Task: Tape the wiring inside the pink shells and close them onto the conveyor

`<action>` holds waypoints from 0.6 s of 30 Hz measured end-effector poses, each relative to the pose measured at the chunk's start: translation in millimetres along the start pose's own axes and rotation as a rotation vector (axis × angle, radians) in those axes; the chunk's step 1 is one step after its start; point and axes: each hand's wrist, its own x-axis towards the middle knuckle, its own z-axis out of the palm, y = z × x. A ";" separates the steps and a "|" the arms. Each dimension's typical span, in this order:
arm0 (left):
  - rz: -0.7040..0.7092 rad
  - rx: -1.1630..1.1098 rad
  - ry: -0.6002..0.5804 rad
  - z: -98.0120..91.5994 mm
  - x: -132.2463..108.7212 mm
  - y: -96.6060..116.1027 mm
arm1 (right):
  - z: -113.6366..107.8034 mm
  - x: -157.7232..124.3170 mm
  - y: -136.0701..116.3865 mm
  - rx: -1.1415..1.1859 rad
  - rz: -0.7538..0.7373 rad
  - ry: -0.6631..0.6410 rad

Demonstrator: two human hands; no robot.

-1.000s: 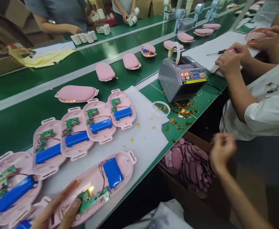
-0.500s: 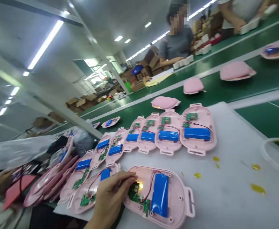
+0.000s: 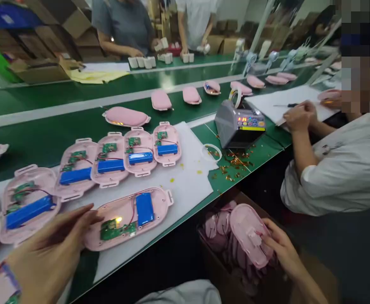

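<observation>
Two hands are seen at work. At 8 o'clock, the left hand (image 3: 58,249) is laid over the near-left end of one pink shell (image 3: 123,209); its fingers touch the shell's end, but whether they are clamped on it cannot be told. The shell is set on a white sheet (image 3: 191,181) at the counter's (image 3: 267,150) near edge, at 7 o'clock, and is fitted with one blue battery (image 3: 145,209) and green circuitry (image 3: 112,230), where one yellow light (image 3: 118,219) is lit.

At 4 o'clock, one pink cover (image 3: 248,230) is gripped by the right hand (image 3: 281,249), the fingers pinched on its right edge. It is held tilted over one cardboard box (image 3: 215,266), in which more pink pieces (image 3: 216,223) are heaped, too crowded to be counted.

A row of six open shells (image 3: 109,159) is spread from 9 to 11 o'clock, the sixth cut off by the picture's edge. Eight pink cases (image 3: 161,100) are spaced out beyond, from 10 to 2 o'clock. At 2 o'clock, one tape dispenser (image 3: 240,126) is placed, with one white ring (image 3: 219,154) and scattered amber scraps (image 3: 235,162) beside it.
</observation>
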 end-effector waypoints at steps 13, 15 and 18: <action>0.259 -0.355 -0.306 -30.0 -9.0 -16.8 | 230.8 66.0 -201.9 0.631 0.025 -0.332; 0.282 -0.374 -0.312 -32.3 -7.3 -11.4 | 256.6 63.9 -207.7 0.638 0.008 -0.307; 0.393 -0.326 -0.368 -35.1 -3.1 -13.6 | 283.2 56.8 -208.9 0.553 -0.097 -0.256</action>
